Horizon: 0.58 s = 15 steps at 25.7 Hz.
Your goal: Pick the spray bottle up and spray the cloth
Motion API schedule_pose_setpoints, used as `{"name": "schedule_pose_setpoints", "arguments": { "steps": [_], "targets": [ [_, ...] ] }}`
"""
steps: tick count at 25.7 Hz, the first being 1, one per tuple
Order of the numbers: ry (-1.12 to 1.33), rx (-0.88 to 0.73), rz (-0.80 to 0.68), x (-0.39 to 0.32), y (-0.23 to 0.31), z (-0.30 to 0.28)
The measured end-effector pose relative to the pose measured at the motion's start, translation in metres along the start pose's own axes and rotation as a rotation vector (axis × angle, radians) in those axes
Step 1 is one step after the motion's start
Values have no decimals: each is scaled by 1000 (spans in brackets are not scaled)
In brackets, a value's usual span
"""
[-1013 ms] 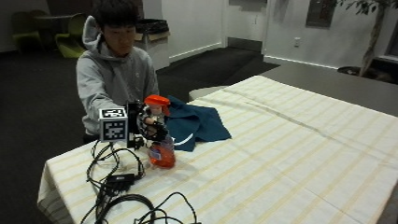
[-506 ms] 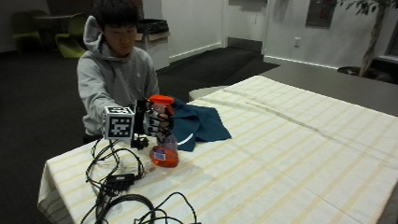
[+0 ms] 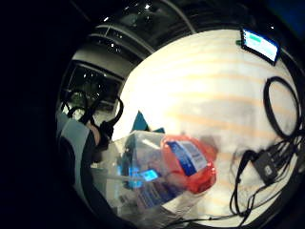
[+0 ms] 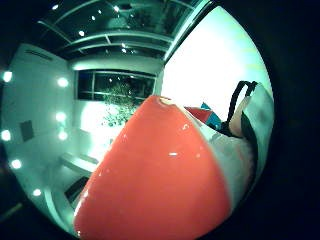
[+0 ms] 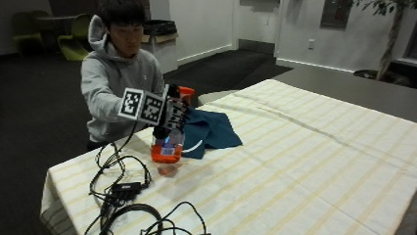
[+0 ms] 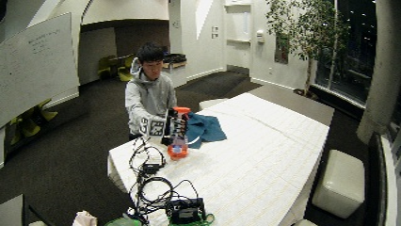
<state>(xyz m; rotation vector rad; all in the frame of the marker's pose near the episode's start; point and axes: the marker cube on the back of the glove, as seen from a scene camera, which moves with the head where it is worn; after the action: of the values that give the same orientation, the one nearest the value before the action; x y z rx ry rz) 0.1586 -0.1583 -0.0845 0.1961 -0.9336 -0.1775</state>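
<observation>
The spray bottle (image 5: 171,136) is now off the striped tablecloth (image 5: 293,161); half a second ago its orange base was nearer the cloth surface, and now I see a gap and a shadow under it. My gloved right hand (image 5: 171,113) is wrapped around the bottle's neck, fingers curled on it below the orange spray head (image 5: 186,91), holding it upright. The blue cloth (image 5: 210,132) lies on the table just beside the bottle, on the side away from me. So the pickup looks done, I judge; what remains is turning the nozzle toward the cloth and squeezing the trigger. Black cables (image 5: 124,188) lie nearby on the table.
</observation>
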Motion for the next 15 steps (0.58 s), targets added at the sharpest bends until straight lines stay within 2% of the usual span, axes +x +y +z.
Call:
{"name": "schedule_pose_setpoints", "arguments": {
  "steps": [10,15],
  "targets": [
    [500,-403,-50,-108,23,48],
    [688,-539,-29,-128,34,77]
  ]
}}
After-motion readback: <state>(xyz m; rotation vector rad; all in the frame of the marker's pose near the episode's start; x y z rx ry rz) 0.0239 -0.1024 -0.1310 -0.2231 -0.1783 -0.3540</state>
